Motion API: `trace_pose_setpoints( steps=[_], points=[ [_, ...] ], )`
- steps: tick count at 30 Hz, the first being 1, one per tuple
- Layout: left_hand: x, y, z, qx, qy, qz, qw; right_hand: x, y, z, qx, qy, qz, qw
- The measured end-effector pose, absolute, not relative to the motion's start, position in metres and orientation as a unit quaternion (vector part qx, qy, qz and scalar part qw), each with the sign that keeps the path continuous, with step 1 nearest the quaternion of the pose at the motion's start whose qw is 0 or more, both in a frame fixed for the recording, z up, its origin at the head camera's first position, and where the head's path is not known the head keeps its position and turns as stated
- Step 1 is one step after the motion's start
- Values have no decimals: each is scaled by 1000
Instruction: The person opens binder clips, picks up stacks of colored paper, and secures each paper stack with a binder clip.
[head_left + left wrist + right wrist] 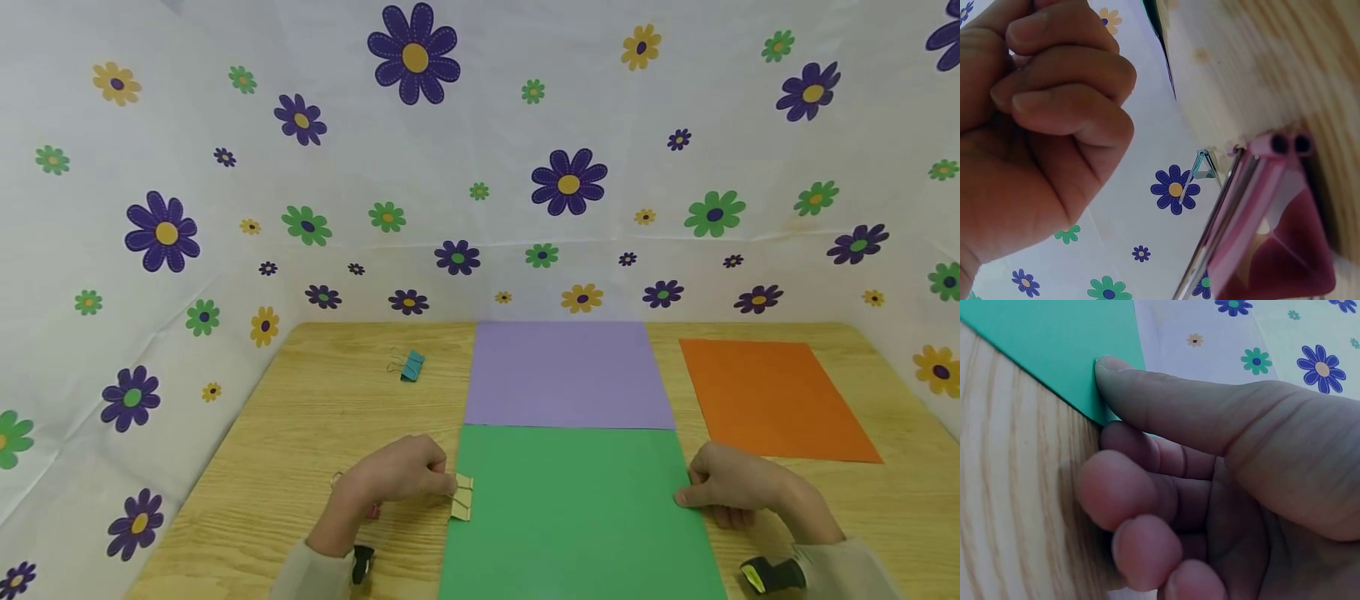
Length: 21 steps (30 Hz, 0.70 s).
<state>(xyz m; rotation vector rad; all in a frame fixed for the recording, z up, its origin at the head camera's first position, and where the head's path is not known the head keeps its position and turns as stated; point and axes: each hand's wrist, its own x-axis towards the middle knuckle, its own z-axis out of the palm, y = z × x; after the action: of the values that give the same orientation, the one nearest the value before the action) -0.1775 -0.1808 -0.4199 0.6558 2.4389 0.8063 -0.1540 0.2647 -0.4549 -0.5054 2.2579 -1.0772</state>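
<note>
My left hand (pixel 401 471) pinches a yellow binder clip (pixel 462 498) at the left edge of a green sheet (pixel 577 508). In the left wrist view that hand's fingers (pixel 1079 69) are curled, and the yellow clip is out of sight. Across the sheet, my right hand (pixel 738 479) pinches the right edge. Its thumb (pixel 1166 400) lies on top of the green paper with the index finger under the edge. A pink binder clip (pixel 1285 250) sits on the table close to my left wrist, mostly hidden by the hand in the head view.
A purple sheet (pixel 566 375) adjoins the green one at the back. To the right lies an orange sheet (pixel 780 400). A teal binder clip (pixel 412 367) rests at the back left of the wooden table (pixel 300 417). Flower-printed white cloth (pixel 480 133) surrounds the table.
</note>
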Motion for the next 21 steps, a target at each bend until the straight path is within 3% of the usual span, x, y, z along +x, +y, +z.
trace_pose_setpoints(
  steps=[21],
  points=[
    [-173, -185, -411, 230, 905, 276, 229, -154, 264, -454, -183, 850, -400, 291]
  ],
)
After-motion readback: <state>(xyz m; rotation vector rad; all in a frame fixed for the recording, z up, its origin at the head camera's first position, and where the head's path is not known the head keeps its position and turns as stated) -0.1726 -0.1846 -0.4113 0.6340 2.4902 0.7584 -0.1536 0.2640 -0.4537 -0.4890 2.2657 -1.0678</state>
